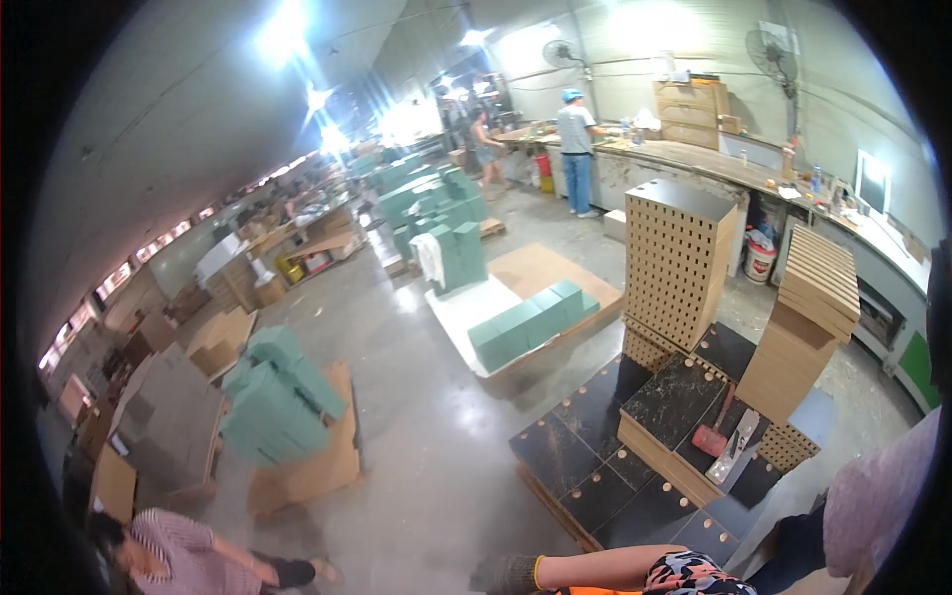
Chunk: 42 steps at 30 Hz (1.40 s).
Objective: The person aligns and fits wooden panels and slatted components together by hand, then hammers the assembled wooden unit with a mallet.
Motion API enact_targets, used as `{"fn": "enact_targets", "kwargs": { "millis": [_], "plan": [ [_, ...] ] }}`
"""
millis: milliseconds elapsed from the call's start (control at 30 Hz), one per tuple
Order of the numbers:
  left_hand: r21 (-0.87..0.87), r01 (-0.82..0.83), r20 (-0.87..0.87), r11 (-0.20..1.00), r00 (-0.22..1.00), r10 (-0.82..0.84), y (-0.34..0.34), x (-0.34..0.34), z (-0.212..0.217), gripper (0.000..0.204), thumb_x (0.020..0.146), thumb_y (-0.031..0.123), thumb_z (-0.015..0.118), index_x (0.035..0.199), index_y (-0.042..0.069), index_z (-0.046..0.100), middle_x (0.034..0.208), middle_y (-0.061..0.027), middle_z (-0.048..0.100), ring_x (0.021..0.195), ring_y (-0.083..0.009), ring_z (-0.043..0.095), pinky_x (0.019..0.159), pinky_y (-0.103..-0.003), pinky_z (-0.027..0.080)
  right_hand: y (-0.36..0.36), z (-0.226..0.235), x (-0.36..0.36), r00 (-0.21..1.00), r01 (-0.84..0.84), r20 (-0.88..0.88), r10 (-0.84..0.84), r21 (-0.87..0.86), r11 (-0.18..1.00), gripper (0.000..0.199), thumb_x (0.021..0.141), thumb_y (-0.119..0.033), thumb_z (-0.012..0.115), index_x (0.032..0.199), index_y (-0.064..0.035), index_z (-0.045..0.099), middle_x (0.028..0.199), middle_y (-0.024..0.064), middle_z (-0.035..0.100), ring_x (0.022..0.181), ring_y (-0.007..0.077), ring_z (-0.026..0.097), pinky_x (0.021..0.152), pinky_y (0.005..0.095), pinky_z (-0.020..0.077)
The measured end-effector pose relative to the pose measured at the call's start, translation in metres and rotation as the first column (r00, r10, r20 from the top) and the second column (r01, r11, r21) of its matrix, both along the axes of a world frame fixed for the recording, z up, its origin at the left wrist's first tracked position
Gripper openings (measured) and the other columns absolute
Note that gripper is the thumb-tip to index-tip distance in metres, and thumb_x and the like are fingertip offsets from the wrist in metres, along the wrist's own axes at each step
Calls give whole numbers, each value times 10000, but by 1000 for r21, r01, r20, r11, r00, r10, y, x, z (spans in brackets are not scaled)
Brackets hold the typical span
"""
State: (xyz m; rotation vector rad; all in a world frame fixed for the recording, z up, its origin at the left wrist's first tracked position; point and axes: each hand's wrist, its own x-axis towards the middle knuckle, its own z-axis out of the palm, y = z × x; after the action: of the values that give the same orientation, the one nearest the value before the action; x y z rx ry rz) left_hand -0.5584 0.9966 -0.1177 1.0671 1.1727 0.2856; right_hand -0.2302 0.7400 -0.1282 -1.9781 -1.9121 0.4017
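Observation:
A bare forearm comes in at the lower edge from a patterned black, white and coral sleeve, pointing left. It ends in my right hand (508, 573), in a dark grey work glove with a yellow cuff. The glove is blurred and cut by the lower edge, so its fingers and anything in them cannot be made out. My left hand is out of sight. Nearest to the glove is a low stack of dark panels (635, 516) with round light dots. On the raised panels lie a red-headed mallet (710, 438) and a metal hand tool (736, 446).
A tall stack of perforated boards (669, 258) and a leaning stack of plain boards (793, 342) rise behind. Green blocks (531, 322) sit on pallets. A person in lavender (883, 496) stands at right, another in stripes (174, 545) at lower left. Two people work by a long bench (684, 154).

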Motion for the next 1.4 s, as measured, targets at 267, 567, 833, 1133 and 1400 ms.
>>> {"fn": "enact_targets", "kwargs": {
  "millis": [267,567,833,1133,1400],
  "plan": [
    [-33,226,-61,974,972,-228,182,207,-19,662,950,412,486,1425,-12,304,1484,-190,318,1351,-355,327,1068,-487,352,48,-34,188,897,439,-91,-432,74,896,328,790,-231,599,1076,-70,610,979,143,635,931,344,599,831,446,480],
    [-145,686,34,713,724,-689,359,650,-99,545,948,341,530,1357,2,411,1363,-177,455,1258,-318,434,1027,-458,385,70,-62,339,492,840,-119,-863,-195,506,320,798,-270,595,1053,-79,627,1067,165,640,1021,371,589,881,466,461],
    [-32,894,214,448,444,-870,267,934,-34,264,919,212,587,1114,34,582,1050,-111,644,912,-271,621,822,-416,526,96,-55,454,225,906,-78,-971,-350,238,409,822,-336,581,1164,-111,590,1193,160,594,1125,337,542,955,447,420],
    [-79,973,71,215,220,-973,220,1168,-25,223,893,185,626,1075,64,582,1095,-105,621,1021,-314,579,878,-486,486,86,-72,624,-30,910,-196,-980,-410,54,527,833,-337,563,1305,-103,540,1296,157,561,1200,331,517,1024,419,392],
    [-218,966,24,141,150,-988,127,1356,-59,506,906,220,621,1331,3,455,1285,-167,530,1102,-366,540,943,-499,454,15,-41,709,-291,885,-60,-955,-396,-245,506,879,-379,520,1317,-125,532,1305,132,555,1196,321,514,1020,419,393]
  ]
}}
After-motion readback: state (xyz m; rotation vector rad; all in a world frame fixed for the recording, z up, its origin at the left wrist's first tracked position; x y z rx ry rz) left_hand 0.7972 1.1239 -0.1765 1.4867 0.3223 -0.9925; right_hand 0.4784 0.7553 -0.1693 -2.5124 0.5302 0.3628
